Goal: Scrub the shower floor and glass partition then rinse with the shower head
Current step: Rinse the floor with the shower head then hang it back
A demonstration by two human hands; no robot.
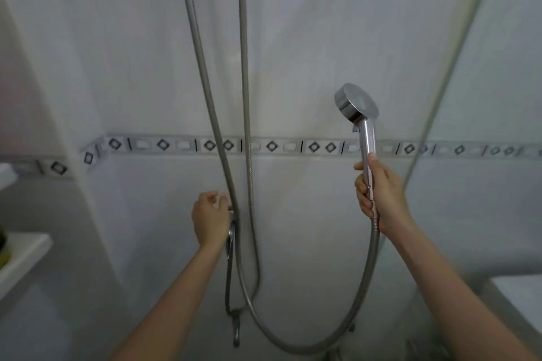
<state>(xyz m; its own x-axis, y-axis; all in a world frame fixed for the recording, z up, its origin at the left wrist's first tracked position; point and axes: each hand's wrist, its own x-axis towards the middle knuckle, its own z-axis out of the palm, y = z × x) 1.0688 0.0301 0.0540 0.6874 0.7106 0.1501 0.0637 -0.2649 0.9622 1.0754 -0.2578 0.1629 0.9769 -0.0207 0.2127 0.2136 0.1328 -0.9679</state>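
Fingers [362,197] of right hand [381,193] clamp shower head [356,104] handle, axis upright, face rightward; left hand [209,214] grips tap [231,236].

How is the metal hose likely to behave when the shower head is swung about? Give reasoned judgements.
Probably floppy: the hose sags in a deep loop below the right hand gripping the shower head. Likely to drag and swing with each move, since the loop hangs free. Its metallic skin suggests some weight and resistance to sharp kinks.
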